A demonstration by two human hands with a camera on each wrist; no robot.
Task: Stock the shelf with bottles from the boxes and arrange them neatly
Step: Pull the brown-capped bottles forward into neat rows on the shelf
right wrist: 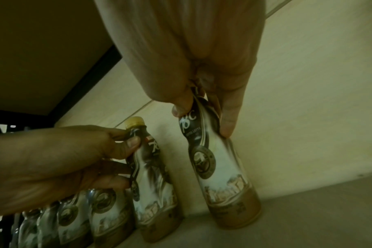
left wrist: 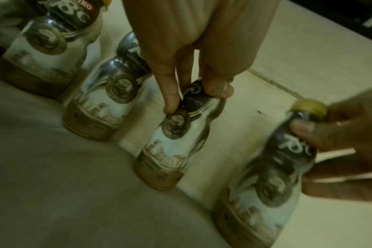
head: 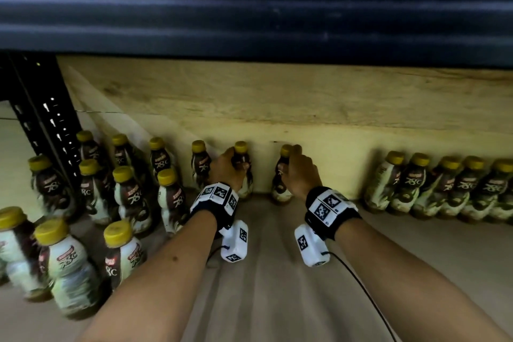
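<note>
Head view, shelf [head: 277, 272]: pale board, wooden back panel behind; clustered rows of bottles at left [head: 125, 191], tight row at right [head: 444, 189], open gap in the middle.
Head view, left hand [head: 226, 169]: wrapped round neck of left bottle [head: 244, 172], base down by the back panel; likely being set to extend the back row.
Head view, right hand [head: 298, 172]: closed on upper part of right bottle [head: 281, 183], also at the back panel, apart from its neighbour; gap probably to be closed for a neat line.
Left wrist view: fingers [left wrist: 170, 94] pinching the dark shoulder of left bottle, base on the shelf; high grip leaves base free to slide.
Right wrist view: thumb [right wrist: 181, 107] and fingers clamping right bottle just under the cap, upright, base on the shelf beside the back panel.
Judgement: placing step, boxes out of view.
</note>
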